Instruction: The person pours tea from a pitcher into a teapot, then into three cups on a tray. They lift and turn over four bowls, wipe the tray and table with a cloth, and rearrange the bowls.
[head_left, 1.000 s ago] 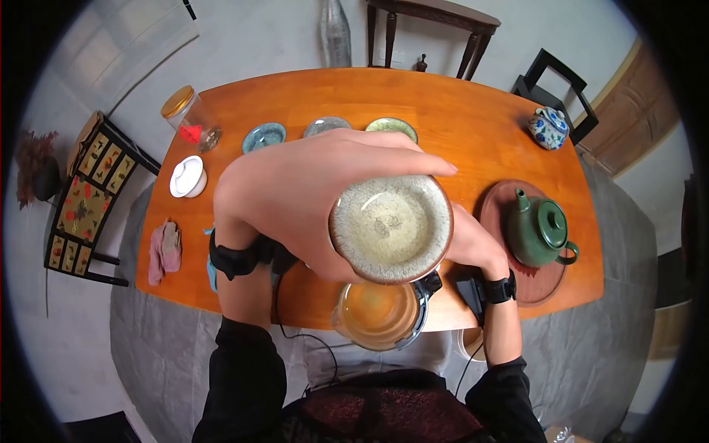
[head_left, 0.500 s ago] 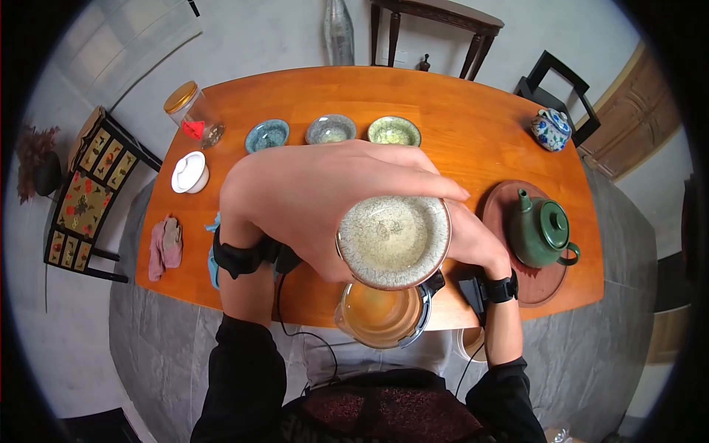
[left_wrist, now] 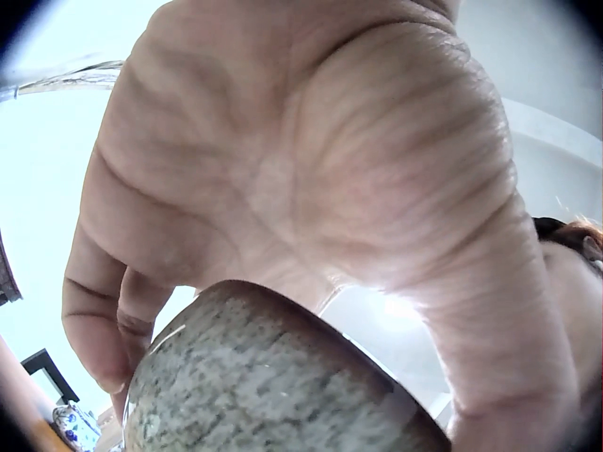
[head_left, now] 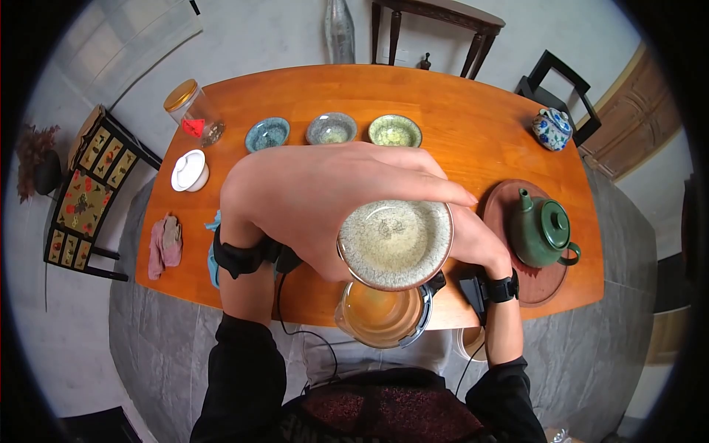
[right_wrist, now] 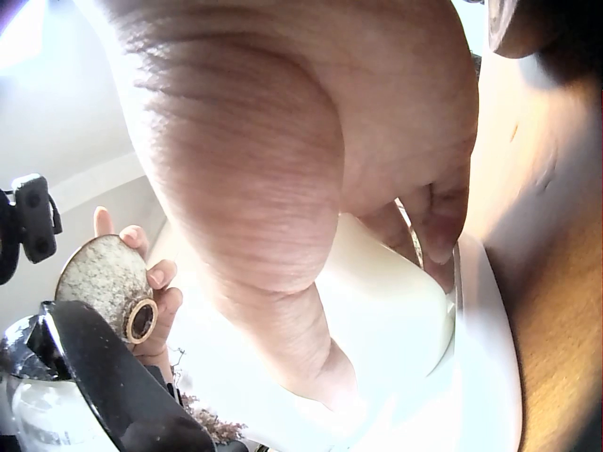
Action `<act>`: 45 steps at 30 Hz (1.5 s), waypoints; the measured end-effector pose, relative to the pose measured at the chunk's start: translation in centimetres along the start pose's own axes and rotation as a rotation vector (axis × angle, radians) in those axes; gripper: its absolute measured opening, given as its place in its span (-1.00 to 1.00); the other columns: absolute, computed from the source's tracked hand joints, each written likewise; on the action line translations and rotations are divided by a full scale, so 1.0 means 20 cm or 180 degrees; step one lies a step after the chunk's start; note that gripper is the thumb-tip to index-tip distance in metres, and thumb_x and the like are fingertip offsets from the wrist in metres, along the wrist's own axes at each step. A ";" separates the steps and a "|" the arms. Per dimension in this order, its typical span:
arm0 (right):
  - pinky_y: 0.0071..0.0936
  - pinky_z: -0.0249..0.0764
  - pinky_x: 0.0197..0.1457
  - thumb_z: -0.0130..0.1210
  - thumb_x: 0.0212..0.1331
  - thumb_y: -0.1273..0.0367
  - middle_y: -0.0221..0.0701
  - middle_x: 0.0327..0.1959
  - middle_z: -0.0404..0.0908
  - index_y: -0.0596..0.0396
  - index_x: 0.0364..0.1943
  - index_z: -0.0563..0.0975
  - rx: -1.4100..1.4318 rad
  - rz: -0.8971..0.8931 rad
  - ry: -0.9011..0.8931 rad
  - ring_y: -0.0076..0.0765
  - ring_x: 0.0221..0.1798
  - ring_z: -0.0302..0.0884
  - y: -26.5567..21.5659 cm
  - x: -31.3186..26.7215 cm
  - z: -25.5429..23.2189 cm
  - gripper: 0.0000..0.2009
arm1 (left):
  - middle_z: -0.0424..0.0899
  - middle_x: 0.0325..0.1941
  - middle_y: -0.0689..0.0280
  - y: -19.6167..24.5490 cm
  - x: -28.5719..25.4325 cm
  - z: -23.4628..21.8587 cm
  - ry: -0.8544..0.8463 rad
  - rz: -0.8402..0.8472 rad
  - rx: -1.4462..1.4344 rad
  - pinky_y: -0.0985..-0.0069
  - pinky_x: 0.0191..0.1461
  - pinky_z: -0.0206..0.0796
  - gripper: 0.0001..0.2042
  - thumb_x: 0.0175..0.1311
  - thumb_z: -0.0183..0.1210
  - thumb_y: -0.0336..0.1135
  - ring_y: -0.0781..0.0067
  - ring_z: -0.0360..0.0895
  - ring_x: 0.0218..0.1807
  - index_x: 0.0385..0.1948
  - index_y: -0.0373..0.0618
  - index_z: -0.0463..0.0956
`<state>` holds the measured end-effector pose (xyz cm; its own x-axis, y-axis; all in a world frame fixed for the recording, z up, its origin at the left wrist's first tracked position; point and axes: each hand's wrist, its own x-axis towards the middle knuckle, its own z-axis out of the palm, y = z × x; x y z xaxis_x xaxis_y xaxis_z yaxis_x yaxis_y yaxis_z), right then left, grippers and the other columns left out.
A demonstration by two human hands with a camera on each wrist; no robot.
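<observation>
My left hand (head_left: 310, 196) grips a pale crackle-glazed teacup (head_left: 396, 240) with a brown rim, raised high with its inside facing the head camera. In the left wrist view its fingers and thumb span the cup's mottled outside (left_wrist: 254, 377). Mostly hidden behind that cup in the head view, my right hand (head_left: 470, 240) is low over the table. The right wrist view shows its thumb and fingers around a smooth white vessel (right_wrist: 386, 292) on a white base (right_wrist: 490, 348), partly washed out by glare. A glass pitcher (head_left: 373, 317) with amber liquid stands at the near edge.
Three glazed cups, blue (head_left: 267, 135), grey (head_left: 331, 128) and green (head_left: 395, 131), line the far side. A green teapot (head_left: 539, 232) sits on a round tray (head_left: 509, 199) at right. A glass jar (head_left: 198, 114), white vessel (head_left: 190, 171) and folded cloth (head_left: 165, 247) are at left.
My left hand has come slightly toward my body with the teacup, whose tilt has changed a little. More of the three far cups shows. The right hand stays in place.
</observation>
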<state>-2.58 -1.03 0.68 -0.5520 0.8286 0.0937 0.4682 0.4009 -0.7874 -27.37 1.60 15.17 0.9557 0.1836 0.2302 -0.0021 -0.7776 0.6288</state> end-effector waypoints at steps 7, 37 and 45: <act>-0.23 0.33 0.28 0.32 -0.15 0.40 -0.05 0.08 0.50 0.22 0.16 0.41 0.0063 0.0112 -0.0052 0.06 0.18 0.42 -0.02 0.00 -0.01 -0.35 | 0.48 0.12 0.13 0.01 -0.01 0.01 -0.0009 -0.0094 -0.0003 0.36 0.11 0.37 -0.17 -0.29 0.44 -0.43 0.12 0.48 0.11 0.25 -0.16 0.35; -0.21 0.38 0.21 0.33 -0.15 0.41 -0.10 0.03 0.54 0.13 0.17 0.40 0.0247 0.0084 0.0043 0.04 0.13 0.46 -0.11 -0.02 -0.04 -0.35 | 0.41 0.22 0.25 0.09 -0.01 0.03 -0.0217 -0.0194 0.0214 0.38 0.15 0.19 -0.11 -0.48 0.29 -0.56 0.22 0.41 0.10 0.23 -0.06 0.41; -0.21 0.37 0.23 0.35 -0.15 0.40 -0.10 0.05 0.54 0.13 0.17 0.41 0.0364 0.0052 0.0061 0.04 0.16 0.45 -0.10 -0.02 -0.04 -0.35 | 0.42 0.22 0.30 0.11 -0.01 0.05 -0.0095 -0.0059 0.0328 0.42 0.10 0.21 -0.12 -0.49 0.29 -0.57 0.24 0.40 0.00 0.22 -0.05 0.42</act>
<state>-2.72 -1.93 2.74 -0.5311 0.8424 0.0912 0.3946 0.3411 -0.8532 -27.30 -0.72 15.80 0.9636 0.1818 0.1961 0.0445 -0.8322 0.5528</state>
